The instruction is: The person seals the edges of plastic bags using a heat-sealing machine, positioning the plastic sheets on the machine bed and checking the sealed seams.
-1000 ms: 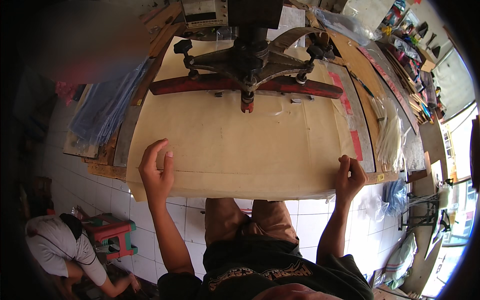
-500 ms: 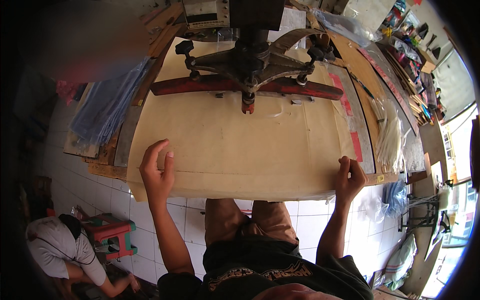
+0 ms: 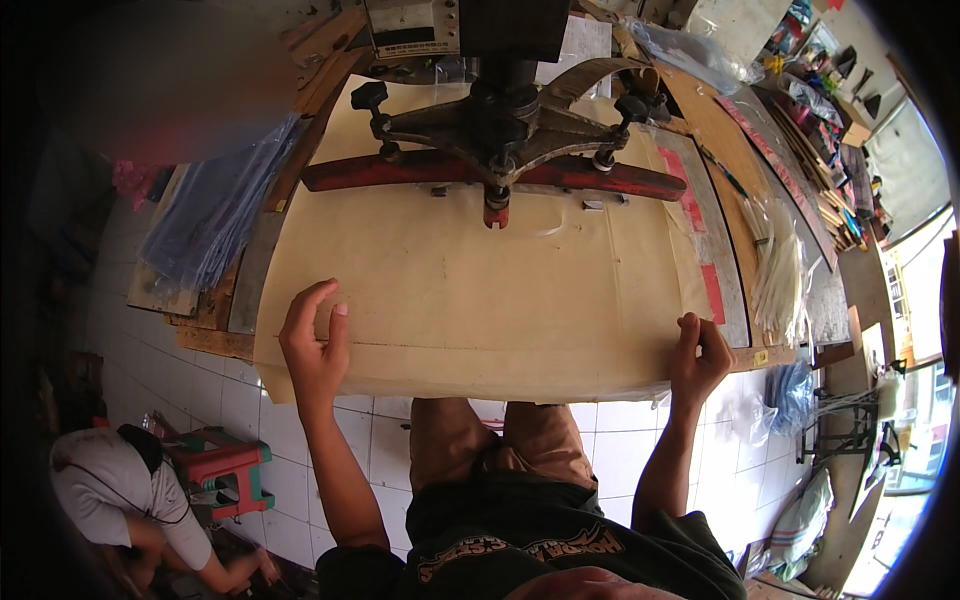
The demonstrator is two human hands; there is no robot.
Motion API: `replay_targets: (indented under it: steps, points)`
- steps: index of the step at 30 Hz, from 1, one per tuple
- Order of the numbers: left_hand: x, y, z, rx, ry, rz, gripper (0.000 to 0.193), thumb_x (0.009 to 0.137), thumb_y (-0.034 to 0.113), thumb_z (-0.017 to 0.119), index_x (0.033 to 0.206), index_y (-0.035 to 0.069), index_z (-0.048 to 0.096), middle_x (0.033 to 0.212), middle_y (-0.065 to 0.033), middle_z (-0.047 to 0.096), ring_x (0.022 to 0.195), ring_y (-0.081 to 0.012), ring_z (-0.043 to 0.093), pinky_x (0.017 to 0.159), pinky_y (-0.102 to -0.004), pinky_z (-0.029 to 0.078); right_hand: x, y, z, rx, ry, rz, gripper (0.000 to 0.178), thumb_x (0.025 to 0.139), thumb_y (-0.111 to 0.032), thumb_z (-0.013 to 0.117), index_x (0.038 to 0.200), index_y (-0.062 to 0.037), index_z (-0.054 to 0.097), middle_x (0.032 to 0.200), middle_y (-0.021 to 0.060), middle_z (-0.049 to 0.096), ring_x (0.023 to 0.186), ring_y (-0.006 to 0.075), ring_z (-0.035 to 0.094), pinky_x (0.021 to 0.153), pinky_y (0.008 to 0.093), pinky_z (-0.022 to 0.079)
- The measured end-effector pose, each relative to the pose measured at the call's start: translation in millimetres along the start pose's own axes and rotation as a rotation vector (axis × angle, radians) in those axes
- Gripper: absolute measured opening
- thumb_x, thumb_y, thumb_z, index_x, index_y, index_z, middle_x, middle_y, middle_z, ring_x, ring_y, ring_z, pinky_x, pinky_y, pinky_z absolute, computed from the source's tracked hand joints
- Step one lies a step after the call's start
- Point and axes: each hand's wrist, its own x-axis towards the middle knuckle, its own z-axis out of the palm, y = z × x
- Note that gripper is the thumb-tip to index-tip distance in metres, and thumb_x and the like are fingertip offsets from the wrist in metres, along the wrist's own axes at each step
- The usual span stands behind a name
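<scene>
A wide cream sheet [image 3: 480, 290] covers the worktable and hangs a little over its front edge. My left hand [image 3: 316, 340] rests at the left front part of this sheet, thumb and fingers curved apart, holding nothing. At the right front corner, my right hand [image 3: 702, 358] has its fingers curled in a loose fist beside the sheet's edge; nothing shows in it. Beyond both hands, a long red bar [image 3: 400, 172] lies across the sheet under the dark metal arms of a press head [image 3: 505, 125]. A small metal clip [image 3: 593, 205] lies near the bar.
Clear bluish plastic sheets [image 3: 215, 210] are stacked at the left. White strips [image 3: 777, 265] and a pen [image 3: 725, 172] lie on the right side of the table. A person [image 3: 130, 500] bends low at the lower left, by a red and green stool [image 3: 225, 470].
My hands and the cream sheet stay where they were. The bent person at the lower left has shifted slightly.
</scene>
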Motion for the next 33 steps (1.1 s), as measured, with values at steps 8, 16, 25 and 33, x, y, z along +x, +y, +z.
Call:
replay_targets:
  steps: [8, 16, 25, 33]
  points:
    - [-1, -1, -1, -0.005, 0.005, 0.017, 0.024, 0.093, 0.005, 0.065, 0.115, -0.003, 0.067, 0.113, -0.0172, 0.071, 0.107, -0.0317, 0.068, 0.096, -0.0395, 0.051, -1, 2, -2, 0.035, -0.014, 0.025, 0.024, 0.096, -0.012, 0.071, 0.078, 0.0032, 0.069, 0.062, 0.0024, 0.06, 0.054, 0.0057, 0.046, 0.05, 0.0253, 0.034]
    - [-4, -3, -3, -0.027, 0.023, 0.001, 0.025, 0.094, 0.004, 0.064, 0.118, -0.003, 0.067, 0.113, -0.0144, 0.071, 0.107, -0.0239, 0.067, 0.096, -0.0343, 0.05, 13, -31, 0, -0.03, -0.283, -0.069, 0.01, 0.085, -0.009, 0.08, 0.089, -0.0018, 0.074, 0.066, 0.0055, 0.065, 0.052, 0.0105, 0.055, 0.052, 0.0265, 0.044]
    - [23, 29, 11, 0.11, -0.128, 0.158, 0.025, 0.089, 0.01, 0.067, 0.113, 0.001, 0.068, 0.108, -0.0182, 0.071, 0.1, -0.0369, 0.068, 0.089, -0.0429, 0.053, 84, -32, 89, -0.316, -0.607, -0.624, 0.033, 0.089, -0.025, 0.072, 0.119, -0.0122, 0.069, 0.081, 0.0103, 0.073, 0.065, 0.0284, 0.071, 0.059, 0.0415, 0.056]
    - [104, 34, 102, 0.369, -0.298, 0.513, 0.026, 0.088, 0.014, 0.068, 0.112, 0.003, 0.068, 0.098, -0.0158, 0.071, 0.082, -0.033, 0.071, 0.076, -0.044, 0.058, 94, -8, 157, -0.563, -0.445, -0.91, 0.03, 0.087, -0.014, 0.063, 0.114, -0.0023, 0.067, 0.079, 0.009, 0.07, 0.064, 0.0243, 0.071, 0.058, 0.0395, 0.056]
